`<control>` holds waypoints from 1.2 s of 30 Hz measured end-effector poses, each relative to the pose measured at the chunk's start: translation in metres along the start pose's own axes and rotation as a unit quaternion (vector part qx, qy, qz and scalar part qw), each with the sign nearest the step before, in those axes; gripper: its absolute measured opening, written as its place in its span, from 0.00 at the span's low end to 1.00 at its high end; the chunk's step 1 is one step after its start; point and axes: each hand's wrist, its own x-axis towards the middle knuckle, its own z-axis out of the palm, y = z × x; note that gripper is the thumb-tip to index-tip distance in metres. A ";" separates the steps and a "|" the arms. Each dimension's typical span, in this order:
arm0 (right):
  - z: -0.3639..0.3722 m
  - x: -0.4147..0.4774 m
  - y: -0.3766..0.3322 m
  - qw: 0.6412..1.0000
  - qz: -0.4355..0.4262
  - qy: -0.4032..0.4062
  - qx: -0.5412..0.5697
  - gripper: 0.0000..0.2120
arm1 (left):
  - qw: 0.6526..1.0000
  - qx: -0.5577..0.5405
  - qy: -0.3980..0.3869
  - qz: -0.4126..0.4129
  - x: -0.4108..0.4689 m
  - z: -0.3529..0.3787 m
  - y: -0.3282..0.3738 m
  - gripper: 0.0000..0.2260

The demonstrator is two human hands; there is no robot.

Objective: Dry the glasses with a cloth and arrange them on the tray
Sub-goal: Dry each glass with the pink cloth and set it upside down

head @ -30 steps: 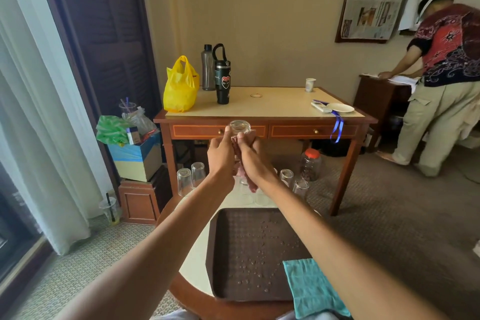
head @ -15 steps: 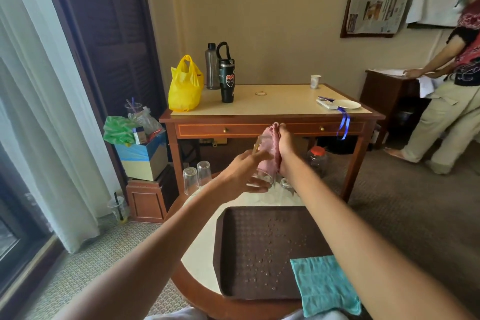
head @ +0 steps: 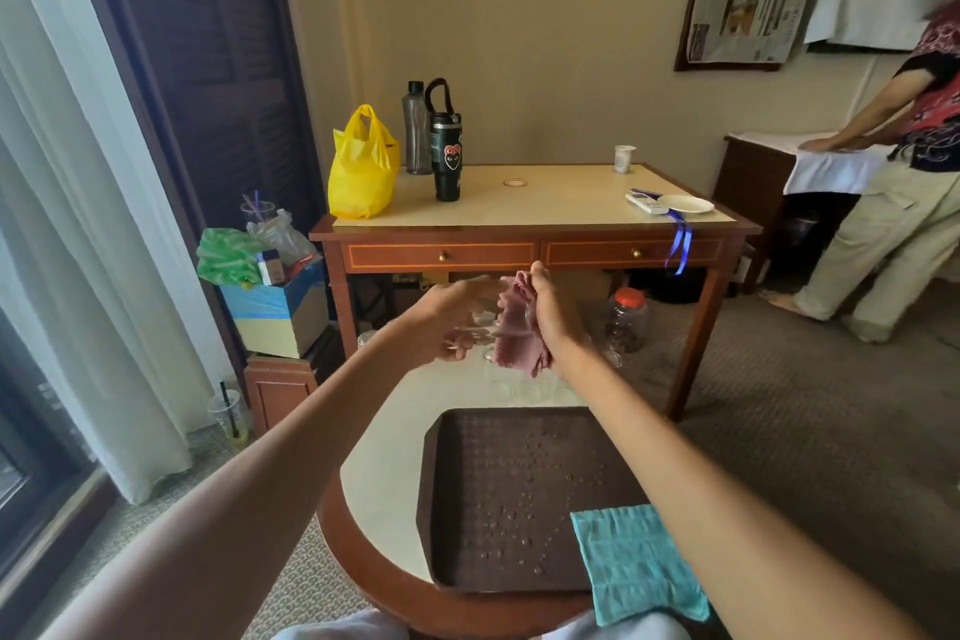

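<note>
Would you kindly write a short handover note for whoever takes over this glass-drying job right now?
Left hand: holds a clear drinking glass in the air above the round cream-topped table.
Right hand: grips a crumpled pink cloth against that glass.
Brown rectangular tray: no glasses on it, only water drops; a teal cloth lies over its near right corner.
Other clear glasses stand beyond the tray, partly hidden.
Done: nothing arranged yet.
Left: finish this glass, dry the others, set all on the tray.
</note>
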 end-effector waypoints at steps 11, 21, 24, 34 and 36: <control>-0.012 -0.015 -0.018 0.991 -0.001 -0.131 0.002 0.30 | 0.919 0.067 0.214 0.325 0.007 0.017 -0.027 0.21; -0.006 -0.016 -0.012 0.999 -0.013 -0.048 -0.006 0.30 | 0.929 0.003 0.175 0.326 0.014 0.016 -0.027 0.17; 0.005 -0.013 -0.008 0.995 -0.066 -0.007 -0.070 0.36 | 0.974 -0.165 0.128 0.089 0.016 0.016 -0.014 0.16; -0.024 0.006 -0.010 0.925 0.255 -0.280 0.013 0.25 | 0.786 0.266 0.182 0.528 -0.003 -0.004 -0.029 0.13; -0.021 0.006 -0.007 0.937 0.243 -0.249 0.017 0.25 | 0.768 0.297 0.178 0.539 0.000 -0.007 -0.032 0.13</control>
